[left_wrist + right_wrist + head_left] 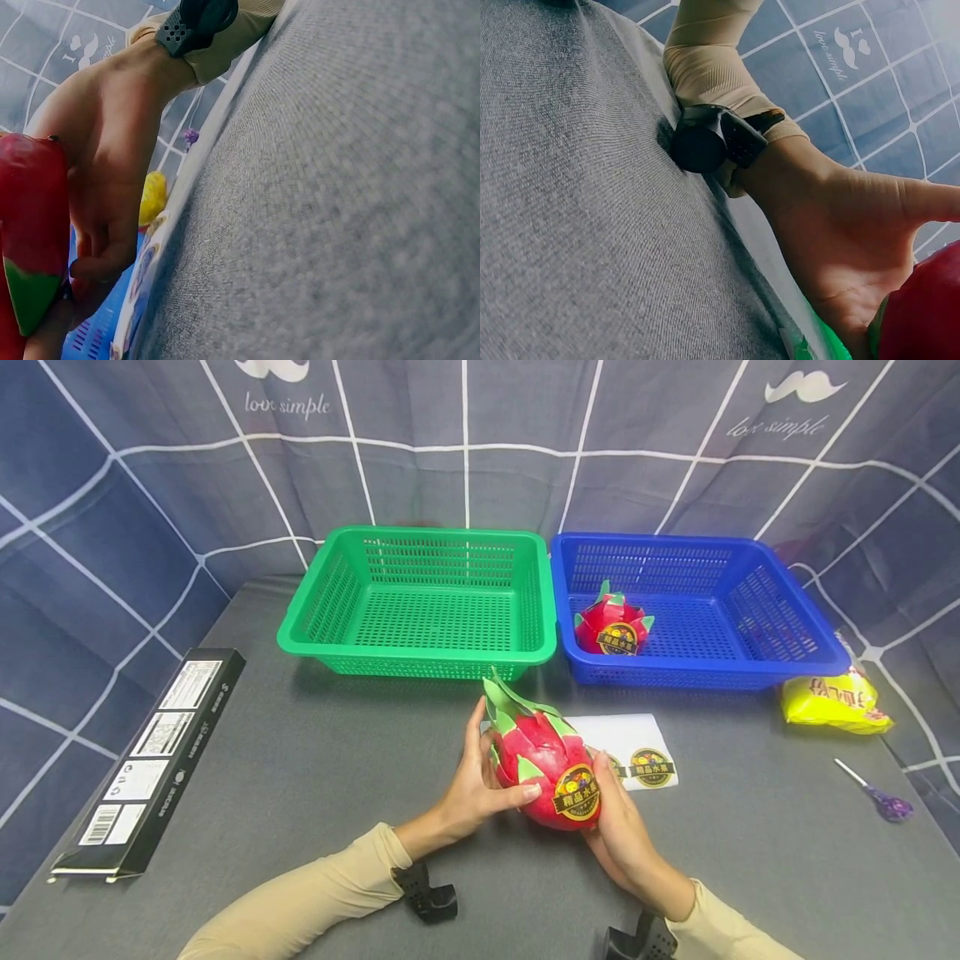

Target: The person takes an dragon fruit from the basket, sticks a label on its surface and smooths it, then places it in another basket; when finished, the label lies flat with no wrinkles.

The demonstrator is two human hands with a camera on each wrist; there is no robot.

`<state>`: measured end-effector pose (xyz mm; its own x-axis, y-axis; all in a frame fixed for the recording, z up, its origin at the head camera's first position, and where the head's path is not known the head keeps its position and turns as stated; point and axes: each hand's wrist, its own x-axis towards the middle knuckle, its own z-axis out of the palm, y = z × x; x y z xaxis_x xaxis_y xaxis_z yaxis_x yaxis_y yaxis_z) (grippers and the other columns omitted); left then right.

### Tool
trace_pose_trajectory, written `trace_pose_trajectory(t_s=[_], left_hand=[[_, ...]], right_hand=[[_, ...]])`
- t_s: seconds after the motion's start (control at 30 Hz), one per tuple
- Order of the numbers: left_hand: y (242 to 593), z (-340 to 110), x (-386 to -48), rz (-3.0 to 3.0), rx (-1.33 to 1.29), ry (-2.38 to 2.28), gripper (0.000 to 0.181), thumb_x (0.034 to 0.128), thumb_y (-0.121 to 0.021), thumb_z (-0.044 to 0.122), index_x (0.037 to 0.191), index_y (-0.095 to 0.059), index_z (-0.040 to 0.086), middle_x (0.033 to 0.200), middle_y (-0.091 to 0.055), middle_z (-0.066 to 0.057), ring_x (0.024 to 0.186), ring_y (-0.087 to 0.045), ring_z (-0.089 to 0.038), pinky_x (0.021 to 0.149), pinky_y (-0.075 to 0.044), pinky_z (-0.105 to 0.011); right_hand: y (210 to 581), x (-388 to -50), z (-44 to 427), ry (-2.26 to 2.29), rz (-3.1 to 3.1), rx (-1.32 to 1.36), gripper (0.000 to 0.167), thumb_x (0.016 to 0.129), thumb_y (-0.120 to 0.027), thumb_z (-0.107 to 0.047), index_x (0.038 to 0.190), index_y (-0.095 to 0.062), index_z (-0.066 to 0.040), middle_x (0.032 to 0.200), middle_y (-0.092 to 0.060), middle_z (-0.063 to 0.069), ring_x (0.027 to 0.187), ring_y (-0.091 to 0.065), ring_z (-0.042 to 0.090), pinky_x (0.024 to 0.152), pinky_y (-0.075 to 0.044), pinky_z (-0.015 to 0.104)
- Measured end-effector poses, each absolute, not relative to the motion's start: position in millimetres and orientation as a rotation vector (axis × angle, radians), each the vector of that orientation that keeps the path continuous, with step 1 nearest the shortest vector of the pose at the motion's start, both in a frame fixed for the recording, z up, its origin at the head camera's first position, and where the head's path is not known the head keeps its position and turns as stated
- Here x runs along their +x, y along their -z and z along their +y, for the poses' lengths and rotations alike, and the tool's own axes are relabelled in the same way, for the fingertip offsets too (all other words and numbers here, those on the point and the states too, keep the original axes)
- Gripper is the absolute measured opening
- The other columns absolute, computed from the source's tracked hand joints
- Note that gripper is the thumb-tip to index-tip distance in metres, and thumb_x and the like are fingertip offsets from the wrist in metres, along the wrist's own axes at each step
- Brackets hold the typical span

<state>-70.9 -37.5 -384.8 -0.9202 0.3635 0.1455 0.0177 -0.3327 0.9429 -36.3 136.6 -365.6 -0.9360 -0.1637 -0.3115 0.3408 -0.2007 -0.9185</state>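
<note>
A red dragon fruit (542, 739) with green leaf tips is held up between both hands above the grey table. My left hand (467, 797) grips its left side, thumb across the front. My right hand (624, 835) holds the lower right side, its thumb beside a round black-and-gold sticker (576, 795) on the skin. Behind the fruit lies a white sticker sheet (637, 731), partly hidden, with similar labels. The left wrist view shows the right hand (112, 172) against the fruit (34, 202); the right wrist view shows the left hand (847, 232) at the fruit (922, 315).
A green basket (420, 653) and a blue basket (675, 670) stand side by side at the back. The blue one contains another stickered dragon fruit (609, 622). At right are a yellow packet (836, 702) and a purple lollipop (888, 803); a long black box (153, 760) lies at left.
</note>
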Motion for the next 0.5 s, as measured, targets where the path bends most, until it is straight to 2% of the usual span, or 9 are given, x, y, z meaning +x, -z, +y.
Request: trace_pose_trajectory(t_s=[0.17,0.27,0.4,0.5], left_hand=[[390.2,-38.4,-72.6,1.638,0.536,-2.339,0.115,0.0679,-0.078,0.029,0.143,0.009,0.024,0.13,-0.032,-0.017,0.109,-0.053,-0.017,0.088,-0.049,-0.037],[395.1,-39.1,-74.1,1.619,0.552,-2.307,0.11,0.07,-0.076,0.025,0.144,0.006,0.029,0.132,-0.033,-0.016,0.111,-0.053,-0.02,0.089,-0.049,-0.039],[397.1,-40.2,-74.1,1.645,0.563,-2.245,0.104,0.0713,-0.075,0.026,0.144,0.001,0.032,0.134,-0.035,-0.016,0.111,-0.054,-0.022,0.088,-0.049,-0.039],[395.9,-40.5,-73.0,1.679,0.586,-2.206,0.103,0.0714,-0.074,0.029,0.144,-0.001,0.031,0.135,-0.036,-0.016,0.112,-0.053,-0.021,0.088,-0.049,-0.038]], right_hand=[[367.7,-38.2,140.6,2.18,1.842,0.06,0.056,0.094,-0.007,-0.053,0.131,-0.03,-0.019,0.117,-0.046,-0.008,0.103,-0.049,0.004,0.084,-0.046,0.027],[368.3,-39.1,145.0,2.173,1.976,-0.131,0.054,0.096,-0.003,-0.047,0.13,-0.031,-0.016,0.116,-0.05,-0.01,0.104,-0.05,0.001,0.083,-0.046,0.023],[367.0,-41.8,150.8,2.127,2.186,-0.39,0.045,0.099,-0.024,-0.034,0.137,-0.023,-0.01,0.126,-0.044,0.0,0.109,-0.049,0.0,0.084,-0.044,0.017],[365.1,-44.3,155.5,2.071,2.251,-0.534,0.06,0.093,-0.046,-0.032,0.141,-0.017,-0.012,0.134,-0.033,0.011,0.109,-0.049,0.003,0.082,-0.047,0.019]])
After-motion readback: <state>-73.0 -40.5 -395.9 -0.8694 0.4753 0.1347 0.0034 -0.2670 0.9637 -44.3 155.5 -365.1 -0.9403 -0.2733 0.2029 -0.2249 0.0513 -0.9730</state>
